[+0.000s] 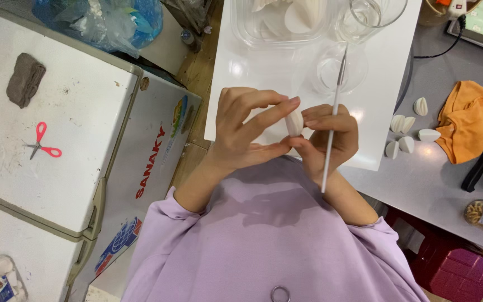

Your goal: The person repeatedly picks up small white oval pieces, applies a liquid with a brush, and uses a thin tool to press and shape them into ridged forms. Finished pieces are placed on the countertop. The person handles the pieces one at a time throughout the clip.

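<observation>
— Petal-shaped white clay piece [294,122] sits pinched between our left hand [247,131] and right hand [328,140], which also clamps the thin white tool [332,120].
— We risk denting it by squeezing; finished pieces [406,133] lie beyond, beside the orange cloth [468,120].

home craft corner | chest freezer [57,128] beside work table [448,184] | scissors [41,141] | orange cloth [468,120]
</observation>
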